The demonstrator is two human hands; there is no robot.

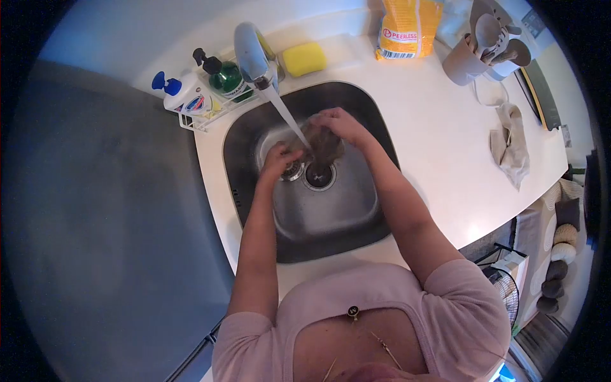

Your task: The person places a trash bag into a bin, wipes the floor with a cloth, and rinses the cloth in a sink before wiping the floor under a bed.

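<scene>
Water runs from the faucet (251, 57) into the dark sink (328, 219). Under the stream is a brownish, translucent cloth-like item (326, 145), blurred by the water. My right hand (340, 125) grips its upper right edge with the fingers closed. At the item's left side is my left hand (279, 160), its thumb and fingers apart; whether they touch the item is unclear. Below the item shows the round drain (319, 176), with a metal strainer (292, 170) to its left, partly behind my left hand.
A wire rack (197, 122) holds a white pump bottle (188, 95) and a green bottle (226, 79). Behind the sink lies a yellow sponge (304, 59). An orange packet (407, 32), a utensil holder (464, 62) and a beige cloth (509, 145) are on the right.
</scene>
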